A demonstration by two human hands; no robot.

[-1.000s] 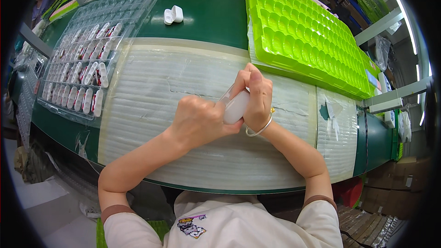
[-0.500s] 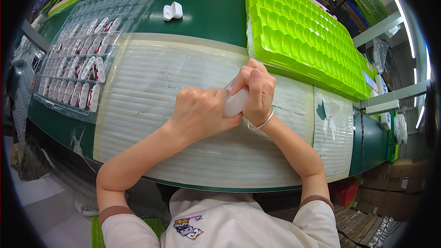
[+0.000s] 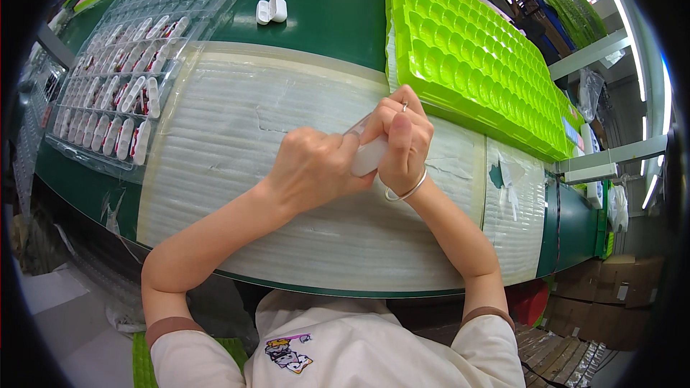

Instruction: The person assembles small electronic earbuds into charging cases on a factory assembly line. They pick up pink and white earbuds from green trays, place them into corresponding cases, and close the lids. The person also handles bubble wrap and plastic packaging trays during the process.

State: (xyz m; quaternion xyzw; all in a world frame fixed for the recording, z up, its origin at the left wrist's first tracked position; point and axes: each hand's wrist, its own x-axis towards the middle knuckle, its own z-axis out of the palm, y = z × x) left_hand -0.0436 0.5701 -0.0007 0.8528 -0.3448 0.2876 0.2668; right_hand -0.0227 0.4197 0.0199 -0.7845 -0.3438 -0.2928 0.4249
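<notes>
My left hand point(image 3: 313, 167) and my right hand point(image 3: 405, 138) meet over the middle of the mat. Between them they grip a smooth, rounded white plastic case point(image 3: 369, 159), partly hidden by the fingers. The left fist closes round its left side. On the other side my right hand wraps it, thumb raised and bent, with a ring on one finger and a bangle at the wrist. Past the hands, toward the far side, an open white earbud case point(image 3: 272, 10) stands on the green table.
A whitish foam mat point(image 3: 237, 194) covers the green table point(image 3: 323, 7). At the left, a clear plastic tray point(image 3: 205, 11) carries rows of white oval parts point(image 3: 141, 142) with red bits. A bright green dimpled tray point(image 3: 474, 93) lies at the right, near a metal post point(image 3: 611, 151).
Both hands keep hold of the white case, with only a slight shift of the fingers round it. The whole view has tilted a little.
</notes>
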